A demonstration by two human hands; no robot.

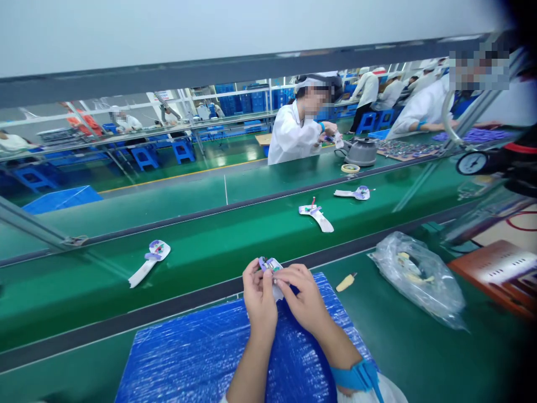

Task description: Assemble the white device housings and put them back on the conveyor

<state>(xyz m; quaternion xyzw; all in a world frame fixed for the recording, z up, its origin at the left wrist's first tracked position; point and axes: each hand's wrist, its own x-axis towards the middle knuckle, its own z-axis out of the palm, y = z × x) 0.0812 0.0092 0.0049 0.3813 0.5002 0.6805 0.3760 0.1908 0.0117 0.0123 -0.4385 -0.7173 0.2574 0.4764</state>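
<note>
My left hand [258, 294] and my right hand [302, 296] are closed together on one small white part [271, 264] with purple and green bits at its top. I hold it above a blue bubble-wrap mat [197, 352] on the green bench. A blue strap [356, 375] circles my right wrist. Similar white spoon-shaped parts lie on the green conveyor belt: one to the left [150, 258], one ahead [315, 214], one further right [354, 193].
A clear plastic bag [419, 277] holding small pieces lies to my right, with a small beige piece [345, 282] beside the mat. A brown box [499, 274] stands at far right. Across the belt, a person in white [293, 134] works near a grey pot [361, 151] and tape roll [350, 168].
</note>
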